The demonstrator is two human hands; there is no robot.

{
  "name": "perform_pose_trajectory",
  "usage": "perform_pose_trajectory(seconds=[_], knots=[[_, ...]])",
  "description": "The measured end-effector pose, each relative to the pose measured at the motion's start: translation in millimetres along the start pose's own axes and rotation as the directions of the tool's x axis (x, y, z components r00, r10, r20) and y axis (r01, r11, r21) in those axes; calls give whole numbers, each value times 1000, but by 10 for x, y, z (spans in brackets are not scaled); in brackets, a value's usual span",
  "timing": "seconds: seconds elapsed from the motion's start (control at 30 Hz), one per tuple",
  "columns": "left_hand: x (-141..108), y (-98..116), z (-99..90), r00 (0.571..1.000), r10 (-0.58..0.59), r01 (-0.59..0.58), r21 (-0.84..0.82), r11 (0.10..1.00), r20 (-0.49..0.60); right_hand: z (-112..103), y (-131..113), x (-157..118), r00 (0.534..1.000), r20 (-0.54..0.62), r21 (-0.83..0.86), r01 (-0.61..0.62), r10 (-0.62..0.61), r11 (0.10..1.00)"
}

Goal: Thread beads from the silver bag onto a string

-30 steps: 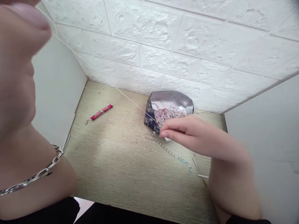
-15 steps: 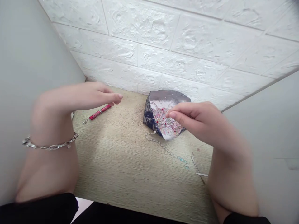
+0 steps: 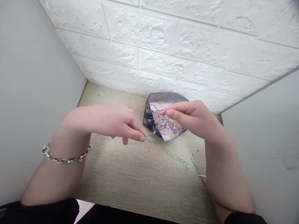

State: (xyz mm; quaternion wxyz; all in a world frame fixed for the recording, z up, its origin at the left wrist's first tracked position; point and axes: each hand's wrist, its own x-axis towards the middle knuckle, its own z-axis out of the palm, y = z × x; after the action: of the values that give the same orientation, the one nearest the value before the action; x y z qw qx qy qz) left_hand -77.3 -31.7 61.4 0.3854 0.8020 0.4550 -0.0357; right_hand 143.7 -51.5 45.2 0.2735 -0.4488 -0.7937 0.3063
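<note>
A dark blue patterned pouch with a silvery lining stands against the wall, full of small pink, white and red beads. Over the beads is my right hand, its thumb and forefinger pinched; anything between them is too small to see. My left hand, with thumb and forefinger together, is at the near end of a beaded string, beside the pouch. Whether it holds the string's end I cannot make out. The string runs toward the lower right and ends in turquoise beads.
Two thin sticks lie crossed near my right forearm. A tiny shiny piece lies at the back left of the wooden table. Grey panels stand left and right, a white brick-patterned wall behind.
My left hand has moved right and nearer to me, toward the beaded string, and the red tube is no longer visible. My right hand has shifted slightly left over the beads.
</note>
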Motion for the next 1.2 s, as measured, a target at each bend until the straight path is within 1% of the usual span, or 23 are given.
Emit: perform_pose_trajectory(seconds=[0.03, 0.07, 0.1, 0.17, 0.2, 0.23, 0.3, 0.37, 0.4, 0.47, 0.5, 0.63, 0.7, 0.8, 0.87, 0.97, 1.03, 1.1, 1.2], knots=[[28, 64, 58, 983, 44, -41, -19, 999, 179, -1, -10, -10, 1000, -8, 18, 3, -3, 1000], [61, 109, 111, 958, 66, -59, -33, 998, 278, -2, -20, -19, 1000, -18, 33, 2, -2, 999], [98, 136, 159, 948, 74, -63, -44, 997, 309, -4, -29, -28, 1000, -28, 43, -2, 3, 999], [171, 154, 230, 953, 60, -52, -35, 998, 296, -6, -48, -46, 999, -45, 57, -16, 18, 998], [205, 152, 255, 963, 52, -51, -12, 999, 266, -5, -58, -55, 999, -47, 63, -20, 22, 998], [236, 147, 274, 978, 48, -55, 26, 998, 204, -3, -68, -63, 999, -46, 70, -21, 24, 997], [296, 133, 306, 997, 65, -69, 125, 990, 32, 0, -87, -77, 999, -39, 80, -18, 21, 997], [365, 123, 346, 983, 130, -103, 196, 975, -127, 1, -105, -91, 999, -42, 82, -1, 5, 997], [404, 120, 372, 971, 172, -136, 203, 970, -169, -1, -114, -97, 999, -48, 79, 10, -6, 997], [485, 118, 432, 948, 241, -207, 176, 962, -207, -11, -131, -109, 998, -62, 75, 33, -29, 997], [521, 119, 461, 942, 254, -222, 162, 962, -220, -19, -137, -114, 997, -72, 74, 41, -36, 996], [593, 123, 501, 926, 235, -200, 143, 969, -296, -58, -145, -128, 993, -118, 71, 26, -18, 997], [583, 125, 477, 905, 271, -257, 87, 962, -327, -71, -141, -131, 991, -133, 70, 16, -7, 997], [552, 130, 444, 867, 353, -380, -12, 925, -351, -69, -138, -132, 990, -140, 73, 11, 0, 997], [544, 133, 448, 862, 396, -438, -71, 896, -318, -57, -138, -130, 990, -143, 73, 6, 4, 997], [550, 139, 481, 880, 436, -469, -206, 859, -190, -38, -129, -121, 989, -144, 93, -11, 24, 996], [560, 145, 506, 886, 457, -456, -313, 833, -74, -27, -113, -106, 985, -164, 127, -31, 52, 991], [571, 154, 529, 878, 478, -426, -400, 811, 35, -12, -92, -81, 974, -213, 182, -35, 74, 983], [593, 173, 575, 868, 477, -368, -466, 805, 137, 16, -63, -29, 950, -297, 315, 1, 97, 949]])
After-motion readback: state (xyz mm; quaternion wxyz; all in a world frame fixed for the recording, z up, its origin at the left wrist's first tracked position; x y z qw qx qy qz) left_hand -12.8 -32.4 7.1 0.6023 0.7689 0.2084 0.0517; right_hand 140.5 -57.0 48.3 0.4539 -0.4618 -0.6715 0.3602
